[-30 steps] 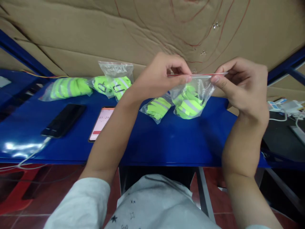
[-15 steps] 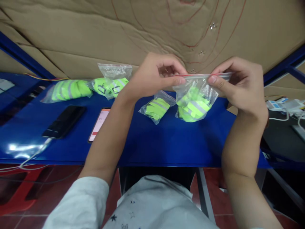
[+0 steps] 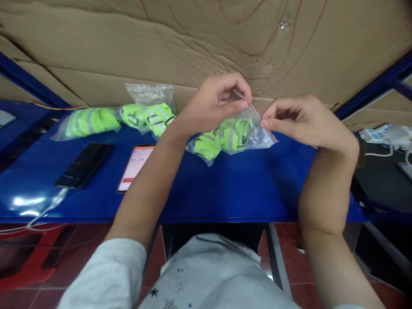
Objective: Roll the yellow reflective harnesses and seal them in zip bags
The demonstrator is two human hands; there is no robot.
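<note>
A clear zip bag (image 3: pixel 234 136) with folded neon-yellow, grey-striped fabric inside is held tilted above the blue table. My left hand (image 3: pixel 222 101) pinches one end of its red-lined zip edge between thumb and fingers. Partway along the same edge, my right hand (image 3: pixel 289 120) has thumb and fingertip closed on the plastic. The bag's free corner points down to the right. Partly behind it lies a smaller bag (image 3: pixel 206 148) of the same yellow fabric. Left of my forearm are two more bagged yellow bundles, one with black straps (image 3: pixel 157 118) and one rolled up (image 3: pixel 93 122).
A black phone (image 3: pixel 84 165) with a white cable lies on the blue table (image 3: pixel 231 193), near a phone with a lit timer screen (image 3: pixel 133 165). Brown cardboard (image 3: pixel 112 47) stands behind. White plugs and cables (image 3: pixel 386 139) sit at the right, and a red stool (image 3: pixel 35 262) is at lower left.
The bag has swung from hanging upright to tilted, its contents shifting left over the smaller bag. My right hand has moved left and slightly down along the zip edge.
</note>
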